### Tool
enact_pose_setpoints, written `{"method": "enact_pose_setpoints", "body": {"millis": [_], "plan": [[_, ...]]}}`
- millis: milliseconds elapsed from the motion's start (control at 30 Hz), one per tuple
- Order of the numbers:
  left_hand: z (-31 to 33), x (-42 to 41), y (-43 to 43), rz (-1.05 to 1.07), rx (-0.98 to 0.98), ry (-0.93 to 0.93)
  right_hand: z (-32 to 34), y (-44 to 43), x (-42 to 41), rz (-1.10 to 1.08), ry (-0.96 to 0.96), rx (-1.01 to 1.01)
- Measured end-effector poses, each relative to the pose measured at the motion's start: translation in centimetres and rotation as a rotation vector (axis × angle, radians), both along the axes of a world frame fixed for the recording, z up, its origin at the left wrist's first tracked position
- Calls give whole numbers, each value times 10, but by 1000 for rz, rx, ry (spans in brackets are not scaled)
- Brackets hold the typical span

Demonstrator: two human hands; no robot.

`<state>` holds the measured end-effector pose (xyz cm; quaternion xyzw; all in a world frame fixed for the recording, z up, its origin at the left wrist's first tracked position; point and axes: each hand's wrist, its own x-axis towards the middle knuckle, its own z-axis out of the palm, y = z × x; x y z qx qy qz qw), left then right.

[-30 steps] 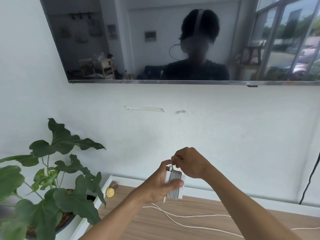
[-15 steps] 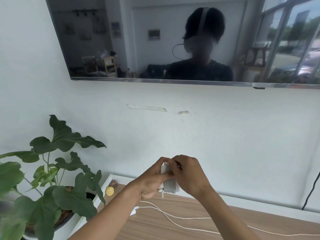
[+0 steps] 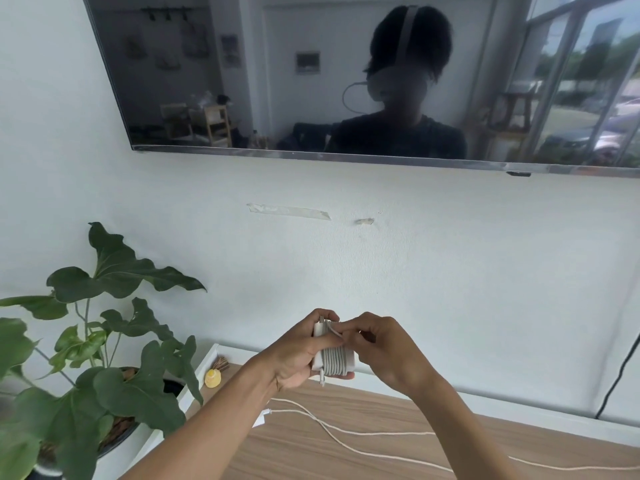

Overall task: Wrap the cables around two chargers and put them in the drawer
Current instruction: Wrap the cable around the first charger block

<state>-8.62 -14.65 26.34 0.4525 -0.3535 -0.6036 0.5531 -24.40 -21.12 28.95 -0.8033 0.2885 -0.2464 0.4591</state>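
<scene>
A white, square-cornered charger (image 3: 335,362) is held up in the air above the bench (image 3: 363,407), just in front of the pale wall. The left hand (image 3: 297,358) grips it from the side, thumb over the top edge and fingers curled under the bottom. Smooth white cable (image 3: 333,356) is wound round the block in tight, parallel turns that give it a ribbed look. The right hand (image 3: 384,351) pinches one thin strand at the upper edge of the coils, its fingertips pressed to the block. Below, a second cable (image 3: 391,433) lies loose in long curves across the matte wood-grain top, with a small white block (image 3: 261,419) at its left end — partly hidden by the forearm. Left of the white-edged bench stands a potted plant (image 3: 114,341) with broad, lobed, glossy leaves, and a small yellow ball (image 3: 212,378) sits by the bench corner.
</scene>
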Motion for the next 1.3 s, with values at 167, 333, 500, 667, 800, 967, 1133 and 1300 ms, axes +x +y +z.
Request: {"method": "enact_pose_setpoints", "body": {"millis": [167, 333, 500, 667, 800, 967, 1133, 1300], "plan": [[7, -3, 0, -42, -3, 150, -5, 7, -3, -20, -58, -13], [8, -11, 0, 141, -14, 55, -8, 12, -8, 1, -56, -93], [8, -1, -1, 198, -51, 52, -9, 13, -14, -104, -188, 76], [10, -4, 1, 237, -53, 32, -10, 15, -13, -122, -134, -81], [5, -4, 0, 241, -63, 41, -17, 13, -8, -310, -103, -291], [4, -8, -2, 313, -96, -13, -24, 20, 2, -408, -228, -87], [5, -10, -2, 380, -92, -121, -36, 27, 3, -316, -151, -467], [8, -11, 3, 347, -51, -60, -29, 18, -1, -288, -92, -698]]}}
